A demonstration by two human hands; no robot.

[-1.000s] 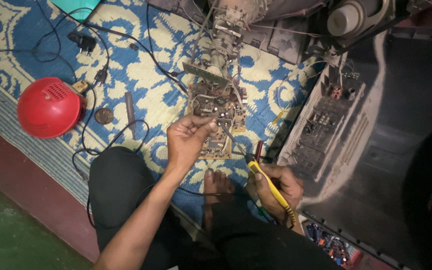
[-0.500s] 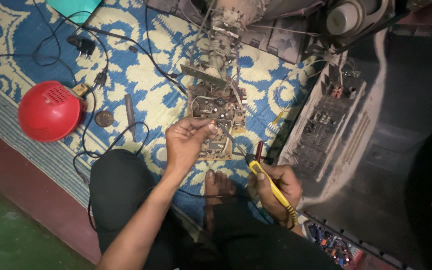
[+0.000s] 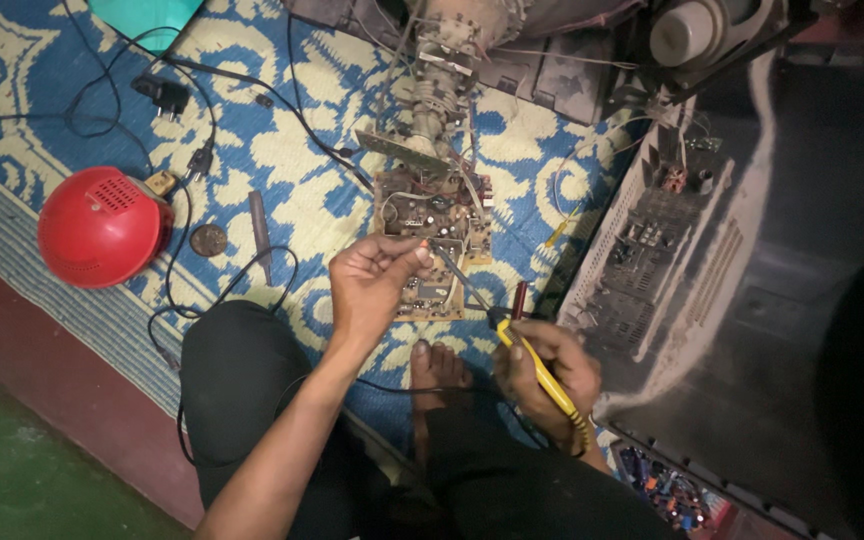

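While the person sits on the patterned mat, findings by item follow.

Left hand: left hand [image 3: 372, 285] is raised over the circuit board [image 3: 432, 235], thumb and fingertips pinched together on something small near the board's lower edge; what is pinched cannot be made out.

Right hand: right hand [image 3: 544, 372] is closed in a fist-like grip around a yellow-handled tool [image 3: 537, 368], whose dark metal shaft [image 3: 457, 277] slants up-left to the board, close to the left fingertips.

Circuit board: lies flat on the blue-and-cream mat [image 3: 282, 150], just ahead of the person's bare foot [image 3: 435, 365], between the two hands; wires run from it up to the neck of a picture tube [image 3: 442, 80].

Casing: a dark television shell [image 3: 752, 290] lies open at the right, its pale slotted edge near the right hand.

Loose items: a red dome-shaped object with a grille [image 3: 102, 225] sits at the mat's left edge; black cables and a plug [image 3: 162, 95] lie above it; a teal flat object [image 3: 147, 15] shows at the top edge.

Labels and packages: no markings legible at this range.
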